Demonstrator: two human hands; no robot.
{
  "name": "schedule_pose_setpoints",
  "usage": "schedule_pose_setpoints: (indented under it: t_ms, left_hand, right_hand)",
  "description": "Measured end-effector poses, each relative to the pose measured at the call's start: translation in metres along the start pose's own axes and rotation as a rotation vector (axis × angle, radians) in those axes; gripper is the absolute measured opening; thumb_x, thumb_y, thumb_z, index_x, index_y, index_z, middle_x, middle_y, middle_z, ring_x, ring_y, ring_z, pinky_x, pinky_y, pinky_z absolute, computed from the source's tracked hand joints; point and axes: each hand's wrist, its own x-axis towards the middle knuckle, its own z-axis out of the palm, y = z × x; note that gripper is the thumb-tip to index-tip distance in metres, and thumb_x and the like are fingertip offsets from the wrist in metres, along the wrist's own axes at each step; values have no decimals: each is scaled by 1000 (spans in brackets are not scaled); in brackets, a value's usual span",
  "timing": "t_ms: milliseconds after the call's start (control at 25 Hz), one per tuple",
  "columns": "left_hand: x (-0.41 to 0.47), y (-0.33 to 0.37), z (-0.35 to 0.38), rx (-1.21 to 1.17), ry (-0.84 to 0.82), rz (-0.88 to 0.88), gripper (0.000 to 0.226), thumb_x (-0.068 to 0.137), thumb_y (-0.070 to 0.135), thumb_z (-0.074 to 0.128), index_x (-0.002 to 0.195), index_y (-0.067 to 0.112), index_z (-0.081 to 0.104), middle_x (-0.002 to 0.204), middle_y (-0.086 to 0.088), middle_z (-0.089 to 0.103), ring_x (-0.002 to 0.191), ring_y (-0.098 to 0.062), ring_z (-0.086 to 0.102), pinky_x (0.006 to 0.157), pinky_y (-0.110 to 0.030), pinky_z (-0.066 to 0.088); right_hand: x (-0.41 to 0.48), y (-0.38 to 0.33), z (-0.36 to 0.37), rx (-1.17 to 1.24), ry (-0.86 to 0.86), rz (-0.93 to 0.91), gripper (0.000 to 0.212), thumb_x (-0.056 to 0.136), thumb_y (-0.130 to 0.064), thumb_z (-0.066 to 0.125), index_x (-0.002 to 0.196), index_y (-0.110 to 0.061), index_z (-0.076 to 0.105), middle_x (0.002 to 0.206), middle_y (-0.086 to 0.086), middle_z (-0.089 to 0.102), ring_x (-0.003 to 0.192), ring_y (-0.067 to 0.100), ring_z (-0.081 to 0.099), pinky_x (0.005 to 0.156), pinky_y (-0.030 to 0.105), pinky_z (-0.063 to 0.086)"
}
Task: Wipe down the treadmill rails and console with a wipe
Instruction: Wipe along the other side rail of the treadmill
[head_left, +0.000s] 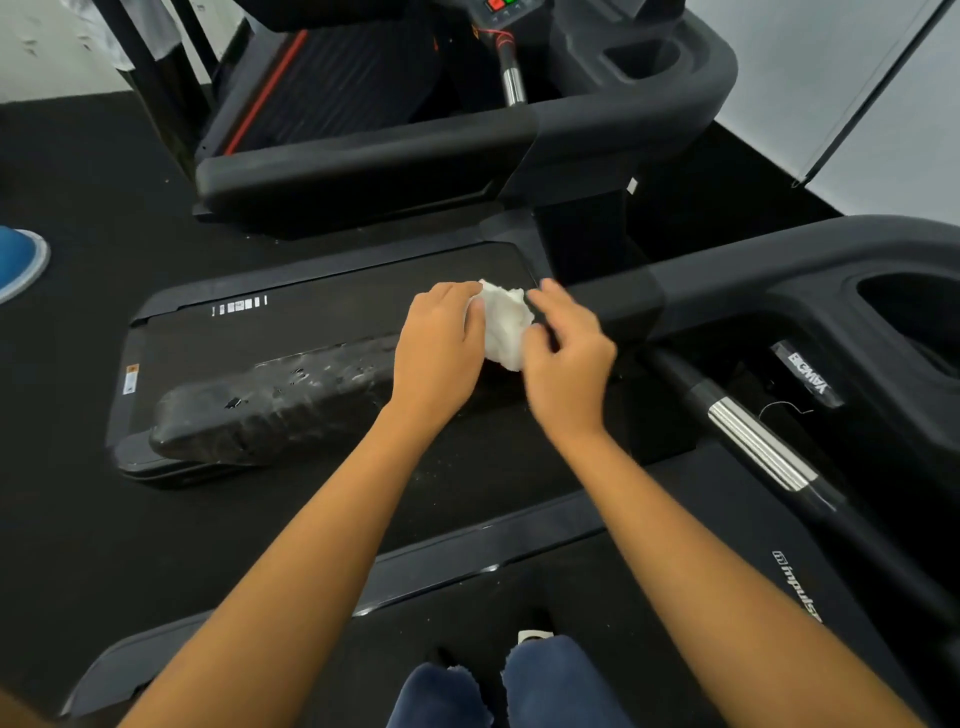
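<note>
The white wipe (506, 327) is bunched over the console end of the streaked side rail (270, 405), left hand (441, 353) curled round one side and right hand (566, 358) pinching the other, and I'd fold it to a fresh face, then press flat along the rail's whole length.

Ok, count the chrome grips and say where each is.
2. One chrome grip at top centre, on the far treadmill; the other at lower right, on the near treadmill. More may be hidden.
</note>
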Motion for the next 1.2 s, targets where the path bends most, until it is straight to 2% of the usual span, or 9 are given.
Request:
schedule_pose_setpoints:
  t_ms: [80,160,280,400,480,640,800,1000,1200]
  left_hand:
    - [7,0,3,176,-8,-105,39,97,36,44,125,13,56,118,-5,62,111,-25,55,93,-36,43]
    - [15,-2,2,285,-80,-205,41,90,46,50,115,14,61,105,-4,66,101,-24,59,92,-40,43]
    - [20,4,-6,50,-109,-232,23,86,38,58,90,15,64,83,4,65,78,-15,62,74,-34,52]
    - [18,13,-21,-258,-9,-247,16,88,25,61,88,9,62,79,4,62,68,-5,56,61,-18,48]
    - [18,19,-29,-515,58,-284,13,88,21,60,87,8,59,78,2,60,70,-7,56,65,-22,48]
    - [10,33,-38,-777,107,-255,8,87,19,60,90,14,56,89,-7,63,82,-19,62,73,-35,53]
    - [4,34,-45,-657,150,-190,11,89,21,61,85,12,56,72,0,60,68,-16,59,60,-33,49]
    - [2,-5,-39,-39,137,-345,19,83,35,62,94,19,57,92,4,60,86,-17,57,69,-32,47]
    - [-12,12,1,255,176,-44,27,89,19,55,115,11,55,116,-5,55,104,-21,49,80,-25,37]
  right_hand:
    - [23,-4,-14,-10,-24,224,37,87,-8,60,123,-11,62,120,0,62,107,10,57,87,18,49]
    - [37,-5,-15,-162,-282,246,39,86,-17,66,124,-14,60,113,-3,60,95,8,56,72,9,42]
    - [42,-11,-8,-217,-416,158,18,85,-19,68,102,-12,67,89,-3,63,74,3,55,58,8,41]
    - [40,-16,-10,2,-324,146,18,90,-18,63,82,-2,65,73,4,62,64,11,58,59,14,47]
    - [42,-18,-12,146,-259,188,24,92,-18,61,83,5,66,79,18,65,76,30,63,67,31,53]
    - [35,-40,-19,557,-207,310,14,93,-9,58,93,-3,70,89,11,70,91,27,68,76,38,57]
    - [32,-47,-27,440,-293,217,15,97,-14,54,87,-7,64,78,6,65,67,13,66,49,25,52]
    - [45,-16,-11,-82,-507,147,25,92,-22,60,79,-2,63,60,2,59,48,9,56,53,31,49]
    - [65,-2,5,-299,-522,87,17,90,-23,65,76,-14,60,67,2,66,51,8,64,53,22,53]
